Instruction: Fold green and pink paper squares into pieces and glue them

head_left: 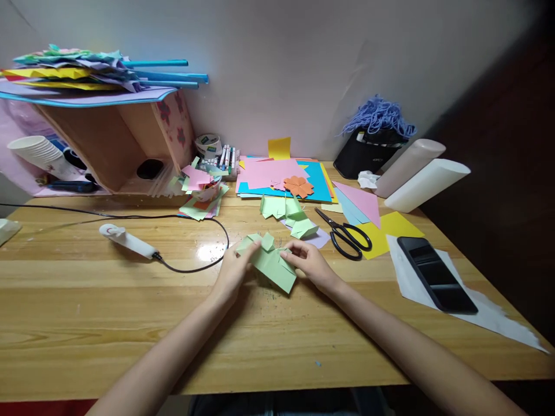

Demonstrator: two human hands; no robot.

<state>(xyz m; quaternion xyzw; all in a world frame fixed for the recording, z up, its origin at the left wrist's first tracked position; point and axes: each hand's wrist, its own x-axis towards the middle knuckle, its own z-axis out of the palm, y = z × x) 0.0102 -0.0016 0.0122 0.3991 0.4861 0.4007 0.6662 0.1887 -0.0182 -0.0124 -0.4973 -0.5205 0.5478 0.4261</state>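
A folded light-green paper piece (272, 263) lies on the wooden desk (130, 323) at the middle. My left hand (236, 268) pinches its left edge with closed fingers. My right hand (310, 263) grips its right side, fingers curled on the folds. More folded green paper pieces (290, 214) lie just behind, on a lilac sheet. An orange paper flower (298, 186) rests on a stack of coloured paper sheets (281, 173) further back.
Black scissors (347, 236) lie right of my hands, a black phone (436, 281) on white paper further right. A white glue gun (128, 240) with a black cable sits left. Paper scraps (202, 193), a wooden box (113, 144), a black holder with yarn (373, 141) line the back.
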